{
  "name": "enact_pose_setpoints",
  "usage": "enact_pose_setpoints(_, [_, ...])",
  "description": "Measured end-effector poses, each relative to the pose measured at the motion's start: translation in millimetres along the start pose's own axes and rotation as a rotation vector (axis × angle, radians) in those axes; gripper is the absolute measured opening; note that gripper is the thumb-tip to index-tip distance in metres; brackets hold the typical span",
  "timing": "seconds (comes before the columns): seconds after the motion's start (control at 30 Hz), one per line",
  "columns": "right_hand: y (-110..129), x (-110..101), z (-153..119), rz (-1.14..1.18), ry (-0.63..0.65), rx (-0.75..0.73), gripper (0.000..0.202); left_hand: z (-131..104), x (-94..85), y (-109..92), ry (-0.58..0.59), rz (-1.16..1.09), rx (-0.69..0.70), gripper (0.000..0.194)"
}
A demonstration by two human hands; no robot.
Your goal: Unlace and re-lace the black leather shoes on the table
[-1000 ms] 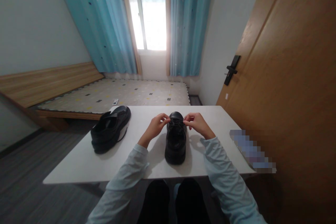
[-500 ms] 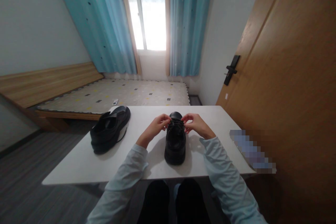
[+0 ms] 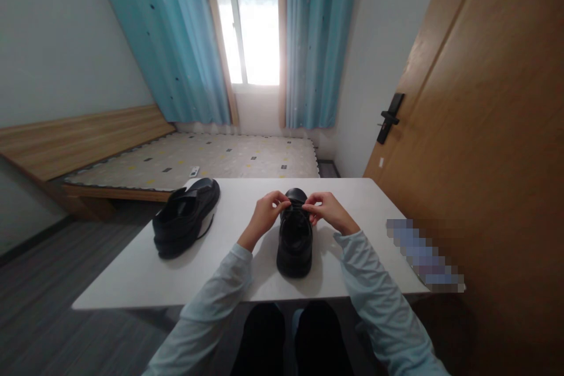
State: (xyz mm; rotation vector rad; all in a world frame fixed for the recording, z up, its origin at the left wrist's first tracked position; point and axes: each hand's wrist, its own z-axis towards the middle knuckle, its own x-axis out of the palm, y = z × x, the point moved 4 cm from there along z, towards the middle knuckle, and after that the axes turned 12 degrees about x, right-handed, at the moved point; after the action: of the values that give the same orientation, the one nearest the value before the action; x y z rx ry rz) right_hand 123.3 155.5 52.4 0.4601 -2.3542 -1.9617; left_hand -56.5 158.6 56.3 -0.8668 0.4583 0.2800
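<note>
A black shoe [image 3: 294, 258] stands upright on the white table [image 3: 238, 288], its heel toward me and its toe pointing away. My left hand [image 3: 267, 212] pinches a black shoelace at the left side of the shoe's lacing. On the other side, the fingertips of my right hand [image 3: 329, 211] are closed on the lace too. The lace itself is thin and hard to make out against the dark upper. To the left sits a second black shoe [image 3: 170, 241], turned at an angle, with a loose lace end [image 3: 207, 230] lying on the table beside it.
Beyond the table is a bed with a patterned mattress [image 3: 211, 150] and a small white object [image 3: 194, 171] on it. A wooden door [image 3: 484, 129] stands at the right. A blurred-out item [image 3: 425, 255] lies at the table's right edge. My knees are under the front edge.
My left hand has moved slightly right, closer over the shoe's lacing. The right fingertips have also come a little inward. Both shoes stay in place.
</note>
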Motion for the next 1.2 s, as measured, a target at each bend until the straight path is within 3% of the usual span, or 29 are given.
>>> enact_pose_setpoints(0.23, [-4,-3,3,-0.002,-0.012,0.025,0.022,-2,6.6,8,-0.013,-0.11,-0.051,0.016])
enact_pose_setpoints(0.47, [-8,-7,4,0.01,-0.035,0.055,0.014,-5,8.5,22,-0.019,-0.275,-0.197,0.019])
enact_pose_setpoints(0.87, [-16,-12,6,0.043,-0.09,0.085,0.016,-12,7.5,31,-0.006,-0.597,-0.387,0.027])
enact_pose_setpoints(1.2, [-19,-8,3,-0.008,-0.104,0.173,0.018,-17,12.1,43,-0.013,-0.582,-0.511,0.023])
